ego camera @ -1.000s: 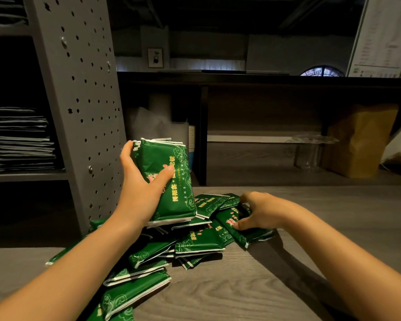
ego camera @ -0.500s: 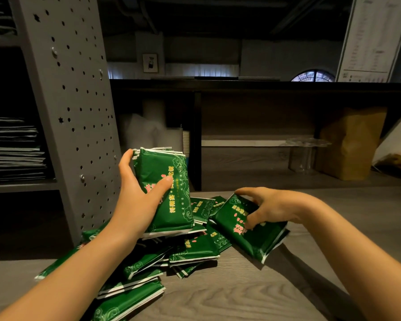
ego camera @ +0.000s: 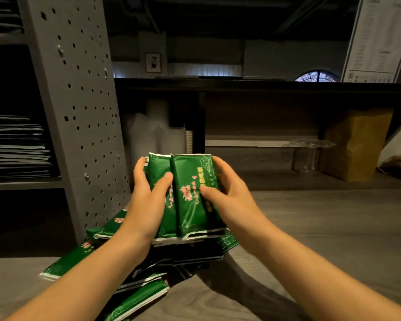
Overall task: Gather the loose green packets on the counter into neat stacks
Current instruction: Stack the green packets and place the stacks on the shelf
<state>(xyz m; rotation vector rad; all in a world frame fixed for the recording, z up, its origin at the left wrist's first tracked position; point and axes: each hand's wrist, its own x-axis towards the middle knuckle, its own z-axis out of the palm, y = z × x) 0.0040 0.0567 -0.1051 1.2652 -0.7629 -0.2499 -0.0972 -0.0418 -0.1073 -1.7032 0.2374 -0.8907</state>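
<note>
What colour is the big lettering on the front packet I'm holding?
Pinkish red, on the dark green front packet with white end seams; head view.

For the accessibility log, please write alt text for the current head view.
A left hand and right hand grip a bundle of green packets upright above a heap of loose green packets on a grey wooden counter. A perforated grey panel stands at left.

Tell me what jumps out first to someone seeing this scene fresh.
A bundle of green packets stands out at centre, gripped by the left hand and right hand. Below it, loose packets lie heaped on the grey counter. A perforated grey panel rises at left.
</note>
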